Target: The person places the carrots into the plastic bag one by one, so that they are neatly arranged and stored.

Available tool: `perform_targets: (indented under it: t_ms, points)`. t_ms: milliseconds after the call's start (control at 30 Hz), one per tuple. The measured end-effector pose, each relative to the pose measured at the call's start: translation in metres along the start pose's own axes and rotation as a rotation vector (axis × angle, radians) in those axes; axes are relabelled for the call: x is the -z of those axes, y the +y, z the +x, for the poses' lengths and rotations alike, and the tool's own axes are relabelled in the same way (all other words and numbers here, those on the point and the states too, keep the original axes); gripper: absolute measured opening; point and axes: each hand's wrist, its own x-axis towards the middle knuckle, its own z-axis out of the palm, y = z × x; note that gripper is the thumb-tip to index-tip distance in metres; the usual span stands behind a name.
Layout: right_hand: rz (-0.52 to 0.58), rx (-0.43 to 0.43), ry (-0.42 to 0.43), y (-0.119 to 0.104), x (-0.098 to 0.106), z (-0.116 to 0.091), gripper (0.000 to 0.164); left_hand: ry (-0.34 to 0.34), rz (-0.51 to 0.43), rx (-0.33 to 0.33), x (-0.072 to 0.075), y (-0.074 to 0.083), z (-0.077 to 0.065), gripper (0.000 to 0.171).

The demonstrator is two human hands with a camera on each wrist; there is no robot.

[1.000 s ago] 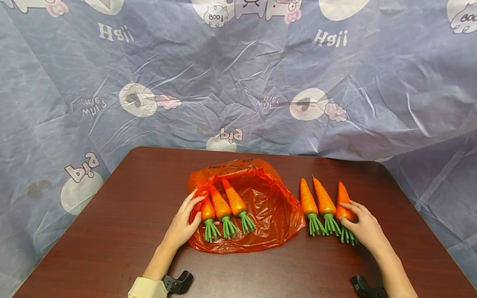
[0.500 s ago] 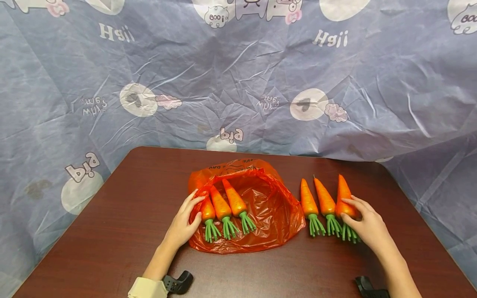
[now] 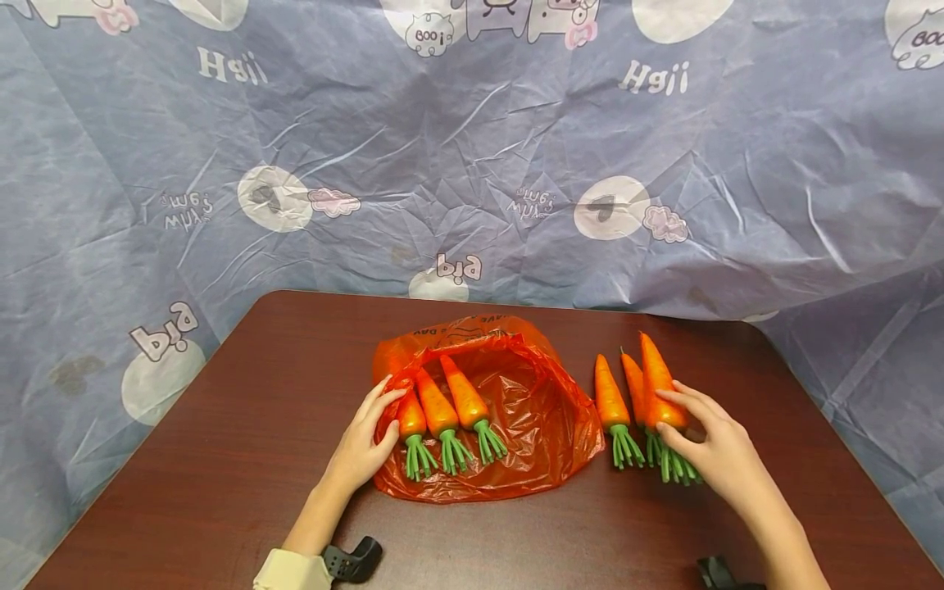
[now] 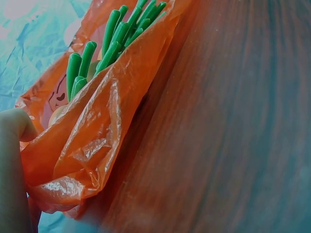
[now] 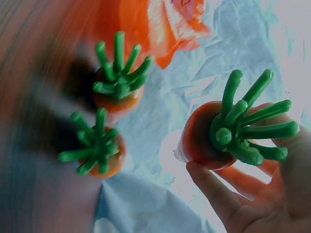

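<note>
My right hand [image 3: 717,447] grips an orange carrot [image 3: 660,381] with green stalks between thumb and fingers, held above the table in the right wrist view. It overlaps a second carrot [image 3: 632,378] in the head view; a third carrot [image 3: 609,395] lies just left of that one. A red plastic bag [image 3: 527,438] lies with its mouth toward me. Inside it, side by side, are three carrots [image 3: 465,395], stalks facing the opening. My left hand [image 3: 360,447] pinches the bag's left edge, thumb at the rim; some of its fingers are hidden by the film.
The dark brown wooden table [image 3: 243,426] is backed by a creased blue-grey printed cloth [image 3: 413,205]. Black wrist mounts [image 3: 354,559] sit on both wrists, close over the table's near part. The bag's right edge reaches near the leftmost loose carrot.
The right hand has raised its carrot off the table and shifted it left, now overlapping the neighbouring carrot in the head view. The left hand and bag have stayed still.
</note>
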Motion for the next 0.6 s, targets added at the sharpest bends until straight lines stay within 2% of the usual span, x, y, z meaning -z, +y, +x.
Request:
perform_targets:
  t_ms: [133, 600]
  points:
    - [0.039, 0.044, 0.015, -0.010, -0.001, -0.002, 0.040, -0.002, -0.005, 0.005, 0.001, 0.001, 0.000, 0.043]
    - [0.118, 0.138, -0.069, -0.048, -0.006, -0.013, 0.041, 0.004, -0.003, -0.003, 0.002, 0.001, 0.001, 0.043]
